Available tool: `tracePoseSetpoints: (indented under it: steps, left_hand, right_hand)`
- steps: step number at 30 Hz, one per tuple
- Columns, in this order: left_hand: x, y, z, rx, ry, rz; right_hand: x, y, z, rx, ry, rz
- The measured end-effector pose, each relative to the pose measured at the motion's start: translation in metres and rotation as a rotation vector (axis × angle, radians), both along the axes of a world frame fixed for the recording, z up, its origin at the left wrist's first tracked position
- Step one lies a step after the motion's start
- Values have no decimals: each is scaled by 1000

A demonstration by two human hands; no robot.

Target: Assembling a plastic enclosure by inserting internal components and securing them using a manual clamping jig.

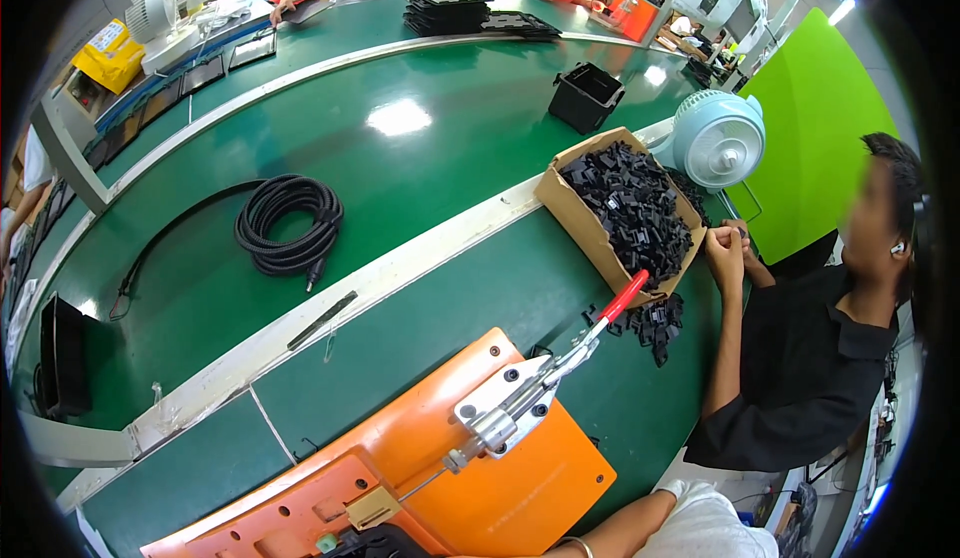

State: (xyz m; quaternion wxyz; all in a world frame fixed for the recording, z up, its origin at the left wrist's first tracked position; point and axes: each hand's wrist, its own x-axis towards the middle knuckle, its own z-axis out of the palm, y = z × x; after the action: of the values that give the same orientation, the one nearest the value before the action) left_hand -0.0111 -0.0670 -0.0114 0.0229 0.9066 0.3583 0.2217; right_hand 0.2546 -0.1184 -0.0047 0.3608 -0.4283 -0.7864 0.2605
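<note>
My right forearm [625, 528], with a bracelet at the wrist, comes in at the lower edge. Only a sliver of my right hand shows there, its fingers cut off by the frame. My left hand is out of view. Nearest to the right hand is an orange fixture [520, 488] with a metal toggle clamp [495, 426] bolted on top. The clamp's red handle [625, 296] points up and away to the right. At its near end the clamp rod reaches a tan block [372, 508]. Beside that block lies a black object [375, 541], partly cut off.
A cardboard box [572, 216] of small black plastic parts stands beyond the fixture, with loose parts [655, 328] beside it. Further off are a coiled black cable [290, 226], a black bin [587, 98] and a pale blue fan [718, 138]. A co-worker [800, 358] sits at right.
</note>
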Motion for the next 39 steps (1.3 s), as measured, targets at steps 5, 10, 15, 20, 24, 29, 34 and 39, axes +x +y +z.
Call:
tracePoseSetpoints:
  steps: [5,10,15,20,24,29,34,39]
  left_hand:
    - [3,-2,0,13,-9,30]
    - [3,-1,0,31,-10,29]
    - [4,0,2,2,-38,24]
    - [4,-1,5,-34,-20,12]
    - [0,-3,4,-30,3,34]
    - [3,1,3,3,-26,-5]
    - [-1,-1,1,-33,-34,11]
    - [1,-3,2,-50,-24,38]
  right_hand:
    - [8,7,-1,367,-494,81]
    - [11,11,-11,429,-611,175]
    - [10,11,-13,522,-530,89]
    - [9,8,9,316,-324,-51]
    - [8,12,3,316,-301,-31]
    - [6,7,7,279,-277,-46]
    - [9,9,9,337,-346,-39]
    - [10,9,9,333,-354,-36]
